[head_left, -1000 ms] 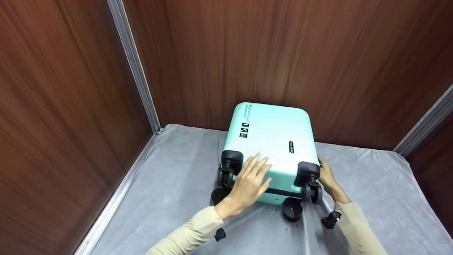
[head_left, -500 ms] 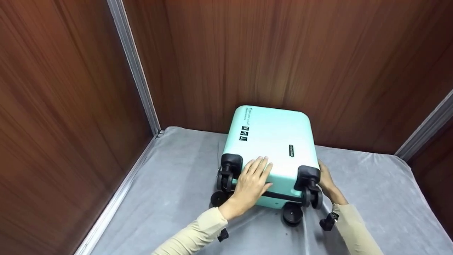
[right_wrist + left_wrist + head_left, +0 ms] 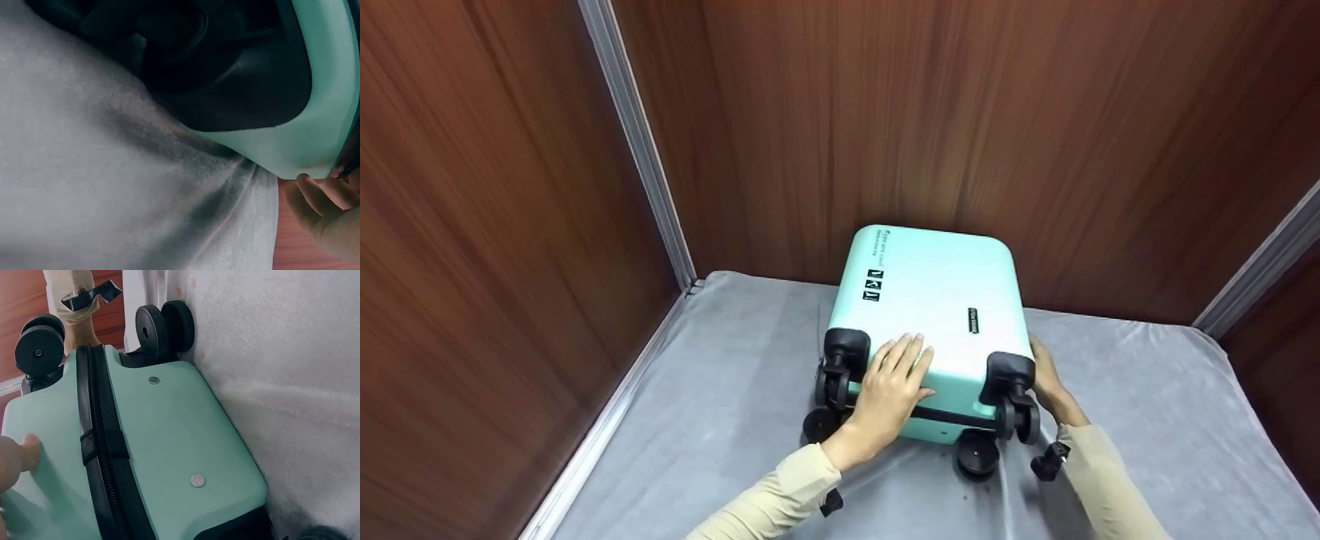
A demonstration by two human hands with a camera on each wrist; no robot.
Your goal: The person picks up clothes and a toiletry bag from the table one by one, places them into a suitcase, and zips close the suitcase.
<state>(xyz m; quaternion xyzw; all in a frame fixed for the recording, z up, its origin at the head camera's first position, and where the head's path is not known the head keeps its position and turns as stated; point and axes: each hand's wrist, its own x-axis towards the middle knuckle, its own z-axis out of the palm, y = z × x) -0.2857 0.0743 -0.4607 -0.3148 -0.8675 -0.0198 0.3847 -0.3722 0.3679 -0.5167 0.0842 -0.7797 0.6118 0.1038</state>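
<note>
A mint-green hard-shell suitcase (image 3: 930, 292) lies flat on the grey cloth, its wheeled end towards me. My left hand (image 3: 889, 386) rests on its near upper edge, fingers straight across the shell. In the left wrist view, the thumb of that hand (image 3: 28, 453) touches the shell beside the black zipper band (image 3: 101, 455). My right hand (image 3: 1054, 386) is at the suitcase's right side, its fingertips hidden there in the head view. In the right wrist view, its bent fingers (image 3: 318, 197) touch the shell near the dark seam; whether they pinch anything is unclear.
Black caster wheels (image 3: 979, 454) stick out from the suitcase's near end. Grey cloth (image 3: 735, 420) covers the surface underneath. A wood-grain panel (image 3: 780, 135) stands behind, another (image 3: 495, 225) at the left, with metal strips (image 3: 637, 142) at the corners. Small black cameras sit at both wrists.
My left hand has come down from just over the suitcase's near edge to rest on it. The right hand stays at the suitcase's right side.
</note>
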